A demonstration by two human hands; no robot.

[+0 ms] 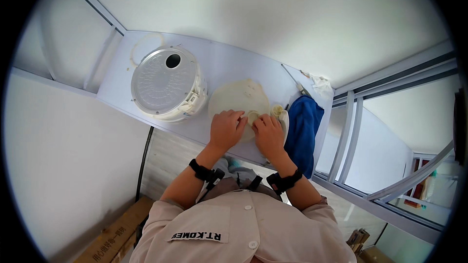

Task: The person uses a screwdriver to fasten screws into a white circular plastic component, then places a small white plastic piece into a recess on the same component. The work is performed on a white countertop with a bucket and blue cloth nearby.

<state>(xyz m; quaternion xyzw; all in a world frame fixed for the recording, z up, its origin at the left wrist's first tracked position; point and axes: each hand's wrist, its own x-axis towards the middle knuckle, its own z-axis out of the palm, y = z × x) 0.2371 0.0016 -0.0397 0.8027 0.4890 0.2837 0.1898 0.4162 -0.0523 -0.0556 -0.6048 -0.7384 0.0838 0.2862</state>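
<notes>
Both hands meet over a pale, translucent round sheet-like cover (234, 96) on the white table. Between my fingertips is a small cream-coloured round piece (252, 115). My left hand (227, 129) has its fingers bent, with the thumb and forefinger at the piece's left edge. From the other side, my right hand (268, 130) pinches it with curled fingers. A similar small cream round part (277, 110) lies just beyond my right hand. Beside that hand a curved white part (285, 122) is partly hidden.
Left of the cover stands a white drum-shaped housing (163, 83) with a silver top and a dark round hole. A thin cream ring (135, 52) lies behind it. On the right are a blue cloth (306, 131), a screwdriver-like tool (298, 83) and crumpled white tissue (321, 85).
</notes>
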